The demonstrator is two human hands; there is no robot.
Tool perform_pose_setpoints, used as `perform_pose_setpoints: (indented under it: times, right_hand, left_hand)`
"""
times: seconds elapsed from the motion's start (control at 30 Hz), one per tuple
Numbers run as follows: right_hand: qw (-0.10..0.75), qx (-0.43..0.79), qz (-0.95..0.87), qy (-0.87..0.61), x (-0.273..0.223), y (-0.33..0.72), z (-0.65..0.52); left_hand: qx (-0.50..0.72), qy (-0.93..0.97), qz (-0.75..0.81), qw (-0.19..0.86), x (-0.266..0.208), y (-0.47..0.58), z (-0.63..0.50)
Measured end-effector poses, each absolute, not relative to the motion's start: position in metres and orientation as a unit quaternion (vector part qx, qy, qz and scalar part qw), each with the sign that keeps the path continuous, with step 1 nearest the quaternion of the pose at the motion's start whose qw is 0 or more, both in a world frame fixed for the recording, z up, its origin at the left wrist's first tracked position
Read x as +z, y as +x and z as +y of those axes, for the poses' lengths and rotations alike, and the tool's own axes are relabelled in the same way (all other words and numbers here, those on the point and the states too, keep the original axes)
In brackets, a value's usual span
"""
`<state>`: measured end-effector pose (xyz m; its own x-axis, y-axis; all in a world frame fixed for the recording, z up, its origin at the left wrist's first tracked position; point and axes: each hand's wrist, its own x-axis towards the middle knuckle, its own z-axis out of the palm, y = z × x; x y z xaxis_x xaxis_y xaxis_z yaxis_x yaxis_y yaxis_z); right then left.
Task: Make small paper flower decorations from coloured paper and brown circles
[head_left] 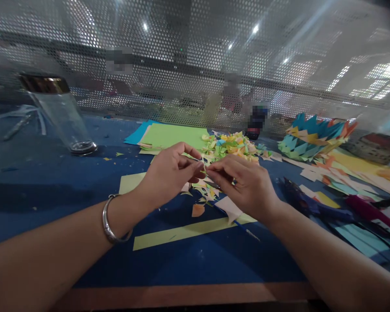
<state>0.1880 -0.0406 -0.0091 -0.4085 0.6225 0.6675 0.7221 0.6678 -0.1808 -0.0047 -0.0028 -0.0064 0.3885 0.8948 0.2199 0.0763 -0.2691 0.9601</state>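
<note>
My left hand (172, 169), with a silver bangle (108, 221) on its wrist, pinches one side of a small pale paper piece (204, 163). The fingers of my right hand (245, 182) close on the other side, so the fingertips nearly meet. How the piece is folded is too small to tell. Behind the hands lies a pile of cut paper scraps (232, 145), with more scraps under the fingers. Nearer to me are a pale yellow-green paper strip (188, 232), an orange scrap (198, 210) and a thin blue pen (247, 231), partly covered by a pale scrap.
Green paper sheets (182, 135) are stacked behind my left hand. A clear bottle (60, 112) stands at the left. A zigzag paper ring (315, 136), a dark blue item (315, 203) and a purple object (373, 214) lie right. A perforated metal screen (182, 56) borders the back.
</note>
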Motion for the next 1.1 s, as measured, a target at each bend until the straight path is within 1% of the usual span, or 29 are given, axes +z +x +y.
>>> perform_pose_setpoints:
  times: [0.17,0.57,0.7,0.9,1.1]
  right_hand:
    - [0.347,-0.055,-0.854,-0.383,-0.010,0.186,-0.039]
    - [0.345,0.003,-0.853,-0.393,-0.014,0.186,-0.036]
    - [0.363,0.038,-0.840,-0.402,-0.014,0.187,-0.033]
    - [0.415,0.111,-0.798,-0.423,-0.016,0.187,-0.030]
    - [0.450,0.172,-0.765,-0.427,-0.019,0.186,-0.026]
  left_hand:
    - [0.443,0.617,0.348,0.550,-0.009,-0.006,0.001]
    - [0.395,0.578,0.340,0.628,-0.006,-0.004,-0.002]
    - [0.394,0.568,0.337,0.639,-0.007,-0.004,-0.002]
    - [0.386,0.578,0.356,0.624,-0.011,-0.005,0.000]
    - [0.397,0.579,0.335,0.628,-0.008,-0.004,-0.001]
